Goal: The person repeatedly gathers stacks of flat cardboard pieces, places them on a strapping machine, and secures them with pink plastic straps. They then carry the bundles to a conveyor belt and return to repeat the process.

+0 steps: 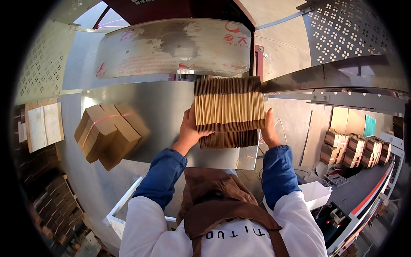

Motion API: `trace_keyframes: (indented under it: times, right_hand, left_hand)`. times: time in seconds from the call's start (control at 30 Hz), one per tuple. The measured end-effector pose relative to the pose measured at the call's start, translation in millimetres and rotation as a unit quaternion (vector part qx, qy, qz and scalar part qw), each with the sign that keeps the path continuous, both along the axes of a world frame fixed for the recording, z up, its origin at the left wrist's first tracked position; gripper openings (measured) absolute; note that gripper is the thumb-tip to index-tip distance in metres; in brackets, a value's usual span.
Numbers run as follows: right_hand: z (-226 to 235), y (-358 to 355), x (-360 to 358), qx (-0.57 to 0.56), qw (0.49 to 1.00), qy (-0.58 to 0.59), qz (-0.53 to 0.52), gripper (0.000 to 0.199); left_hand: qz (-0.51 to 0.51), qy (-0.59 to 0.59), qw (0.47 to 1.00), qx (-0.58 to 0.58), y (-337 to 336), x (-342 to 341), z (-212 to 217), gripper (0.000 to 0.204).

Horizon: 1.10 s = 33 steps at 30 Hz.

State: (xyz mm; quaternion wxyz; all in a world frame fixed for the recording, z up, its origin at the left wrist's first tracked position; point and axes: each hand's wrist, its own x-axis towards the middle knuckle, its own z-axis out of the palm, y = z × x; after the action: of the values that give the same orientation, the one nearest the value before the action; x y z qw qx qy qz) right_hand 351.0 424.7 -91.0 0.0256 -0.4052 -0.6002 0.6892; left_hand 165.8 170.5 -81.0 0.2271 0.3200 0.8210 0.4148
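Note:
In front of me a thick stack of flat-folded brown cardboard pieces point(230, 107) stands on edge, many thin edges side by side, above the right part of a shiny metal table point(171, 150). My left hand point(188, 133) grips the stack's left side, its fingertips partly hidden behind it. Against the right side presses my right hand point(269, 131), fingers pointing away from me. Below the main stack a darker band of cardboard edges point(231, 139) shows; I cannot tell whether it belongs to the same stack. A tied cardboard bundle point(102, 128) with a pink strap rests tilted at the table's left edge.
A machine with a worn metal panel point(171, 47) stands just beyond the table. A metal rail point(334, 77) runs off to the right. Several strapped cardboard bundles point(353, 150) sit at the far right, near a white bin point(314, 195). Stacked cardboard point(51, 201) fills the lower left.

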Motion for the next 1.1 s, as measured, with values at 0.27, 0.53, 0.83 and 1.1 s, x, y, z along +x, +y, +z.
trace_keyframes:
  times: [0.27, 0.53, 0.83, 1.1]
  right_hand:
    - [84.3, -8.7, -42.1, 0.135, 0.986, -0.061, 0.082, 0.077]
    - [34.5, -42.5, 37.9, 0.018, 0.999, 0.034, 0.000, 0.088]
    - [5.5, -89.1, 32.7, 0.236, 0.956, -0.158, 0.078, 0.070]
    - [15.7, -94.2, 17.5, 0.270, 0.942, -0.174, 0.094, 0.059]
  left_hand:
    - [-0.002, -0.016, 0.999, -0.030, 3.2, 0.9, -0.5, 0.109]
    - [0.063, -0.091, 0.993, 0.041, -1.2, 21.2, -5.7, 0.097]
    - [0.015, -0.056, 0.998, 0.033, -6.4, 7.0, -28.1, 0.102]
    - [0.024, -0.057, 0.998, 0.033, -4.8, 5.6, -23.7, 0.102]
